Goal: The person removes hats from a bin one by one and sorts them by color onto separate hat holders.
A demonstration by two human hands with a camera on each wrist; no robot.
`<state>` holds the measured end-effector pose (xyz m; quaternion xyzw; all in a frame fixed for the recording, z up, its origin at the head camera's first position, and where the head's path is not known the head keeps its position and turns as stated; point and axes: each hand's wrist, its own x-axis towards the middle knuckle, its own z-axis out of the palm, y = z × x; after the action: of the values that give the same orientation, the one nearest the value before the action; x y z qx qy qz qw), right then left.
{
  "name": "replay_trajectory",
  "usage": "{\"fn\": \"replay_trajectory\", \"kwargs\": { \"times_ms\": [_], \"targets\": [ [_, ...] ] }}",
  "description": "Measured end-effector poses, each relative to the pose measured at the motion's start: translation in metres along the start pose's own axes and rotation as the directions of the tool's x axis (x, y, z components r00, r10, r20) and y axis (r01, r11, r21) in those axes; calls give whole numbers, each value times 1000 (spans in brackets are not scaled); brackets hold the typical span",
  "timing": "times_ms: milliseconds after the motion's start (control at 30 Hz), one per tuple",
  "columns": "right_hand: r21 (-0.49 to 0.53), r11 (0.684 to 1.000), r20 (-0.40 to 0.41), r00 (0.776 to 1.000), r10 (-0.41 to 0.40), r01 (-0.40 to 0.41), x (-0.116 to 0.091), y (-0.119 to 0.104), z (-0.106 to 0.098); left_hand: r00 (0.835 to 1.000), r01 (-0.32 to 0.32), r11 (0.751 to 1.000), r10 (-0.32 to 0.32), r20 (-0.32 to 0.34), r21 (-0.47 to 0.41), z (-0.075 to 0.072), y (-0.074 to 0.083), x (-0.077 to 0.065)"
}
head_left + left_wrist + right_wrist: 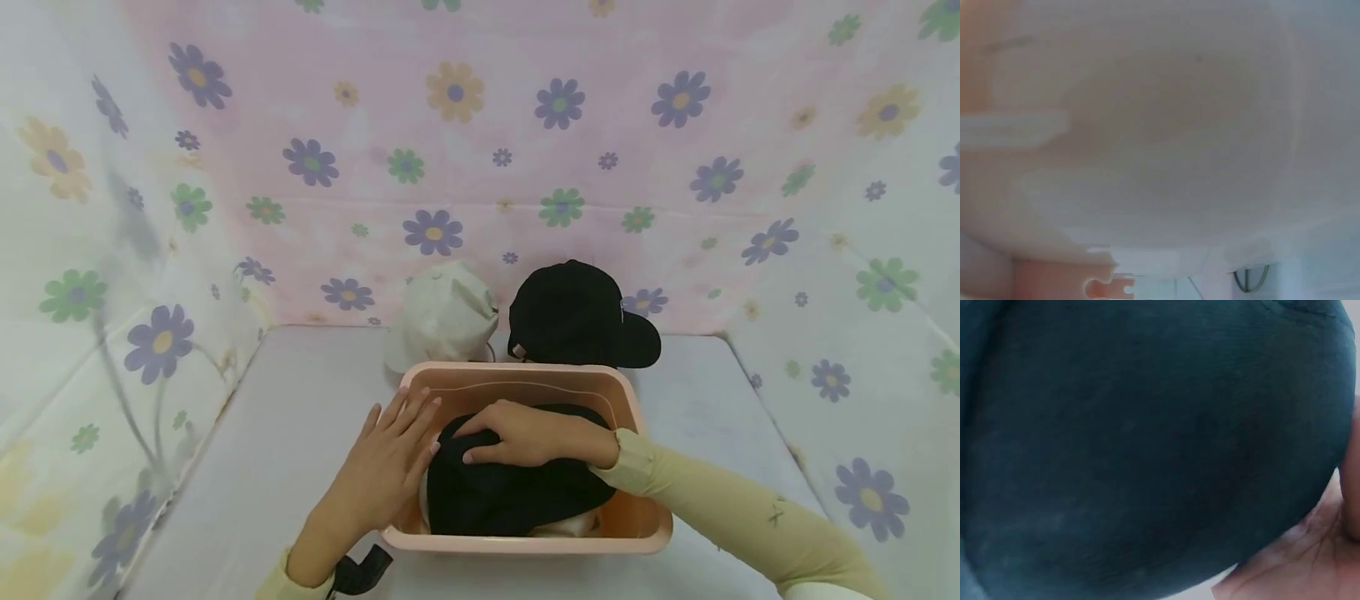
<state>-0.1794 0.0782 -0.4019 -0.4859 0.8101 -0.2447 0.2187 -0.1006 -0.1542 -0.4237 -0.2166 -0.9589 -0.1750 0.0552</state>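
A pale orange plastic basket stands in front of me, with a black cap inside it. Under the cap, some light-coloured cloth shows at the bottom, its kind hidden. Reaching in from the right, my right hand grips the top of the cap between thumb and fingers. Dark fabric of the cap fills most of the right wrist view, with part of a palm at the lower right. My left hand lies along the basket's left rim, fingers extended. The left wrist view is mostly a blurred pale surface.
Behind the basket, a white cap and another black cap sit side by side against the flowered cloth backdrop. A small black object shows by my left wrist. The white tabletop extends around the basket.
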Motion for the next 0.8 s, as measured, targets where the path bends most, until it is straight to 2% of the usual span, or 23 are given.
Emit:
{"fn": "replay_trajectory", "kwargs": {
  "times_ms": [200,467,633,800],
  "targets": [
    [-24,999,10,1000,21,-21,6,-5,4,1000,-1,1000,1,1,30,1,0,-1],
    [-109,993,34,998,50,-46,13,-10,11,1000,-6,995,7,-7,102,1,2,-3],
    [-104,994,18,1000,26,-24,12,-13,10,1000,7,993,-5,-16,117,0,3,-3],
    [-70,997,-4,999,41,-41,8,-12,10,1000,21,993,-19,-17,116,0,3,-3]
  ]
}}
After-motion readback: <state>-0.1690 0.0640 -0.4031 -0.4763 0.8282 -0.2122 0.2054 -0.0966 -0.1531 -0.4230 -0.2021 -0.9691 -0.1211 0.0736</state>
